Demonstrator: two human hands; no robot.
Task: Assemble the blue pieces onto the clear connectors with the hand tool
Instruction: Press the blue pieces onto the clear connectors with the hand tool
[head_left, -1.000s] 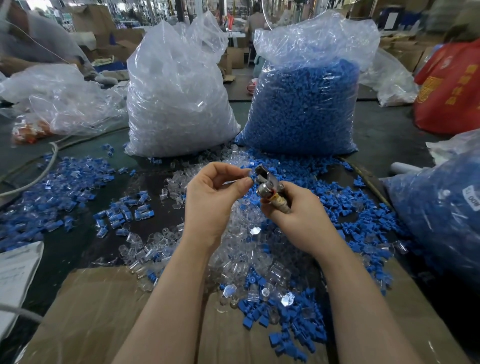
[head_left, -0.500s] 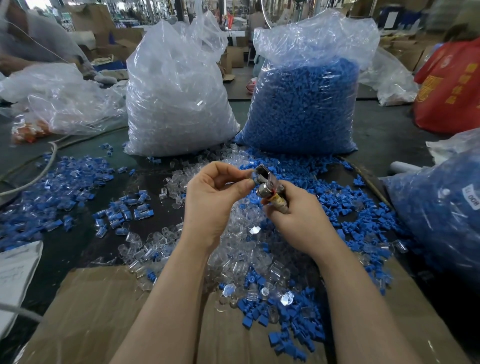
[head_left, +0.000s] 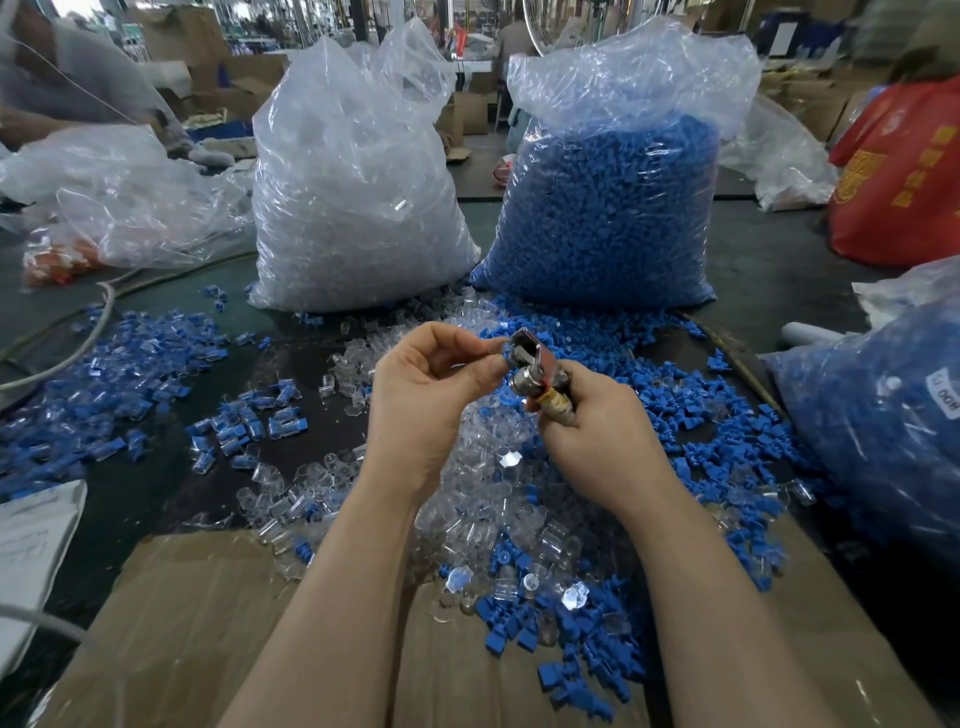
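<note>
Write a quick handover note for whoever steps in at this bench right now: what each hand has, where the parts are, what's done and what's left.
Right hand grips the hand tool by its brass end, head up.
Left hand pinches at the tool's head; the piece between its fingertips is too small to tell.
Loose clear connectors and blue pieces lie heaped on the table under the hands; full sacks of clear and blue stand behind.
Done: assembled blue-and-clear pieces lie spread to the left.
Left: finish this piece, then work through the heap.
</note>
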